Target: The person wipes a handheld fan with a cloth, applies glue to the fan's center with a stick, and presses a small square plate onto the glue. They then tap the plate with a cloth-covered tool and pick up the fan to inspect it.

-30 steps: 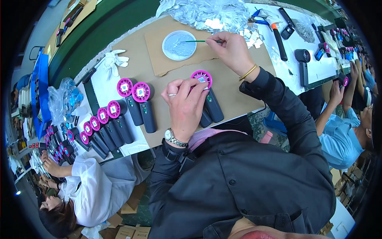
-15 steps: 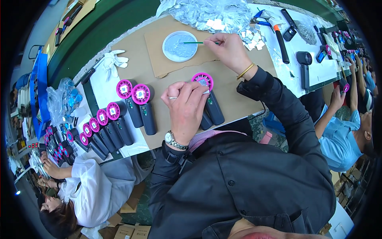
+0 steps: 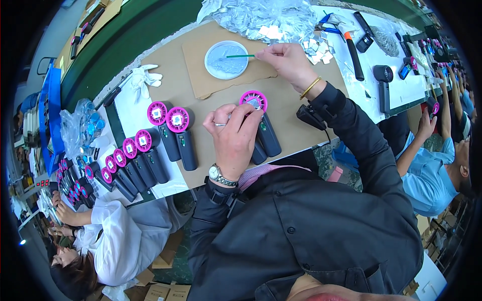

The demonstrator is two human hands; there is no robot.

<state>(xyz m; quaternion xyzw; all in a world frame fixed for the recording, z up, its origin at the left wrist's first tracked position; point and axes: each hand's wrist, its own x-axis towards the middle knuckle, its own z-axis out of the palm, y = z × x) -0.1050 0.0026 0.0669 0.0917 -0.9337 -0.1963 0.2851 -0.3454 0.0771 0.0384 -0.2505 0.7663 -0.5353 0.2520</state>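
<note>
Brown cardboard (image 3: pixel 291 138) covers part of the worktop (image 3: pixel 369 106), where the left hand (image 3: pixel 233 135), fingers curled closed around a thin pale item (image 3: pixel 220 124) mostly hidden from view, overlaps the pink rim of a dark-handled fan (image 3: pixel 266 125) lying on the cardboard. Farther out, the right hand (image 3: pixel 288 62) pinches a green stick (image 3: pixel 241 56), its tip in the grey paste (image 3: pixel 226 66) of a round white dish (image 3: pixel 206 60). Beyond, loose silvery squares (image 3: pixel 317 49) lie beside a heap of clear plastic (image 3: pixel 261 17).
</note>
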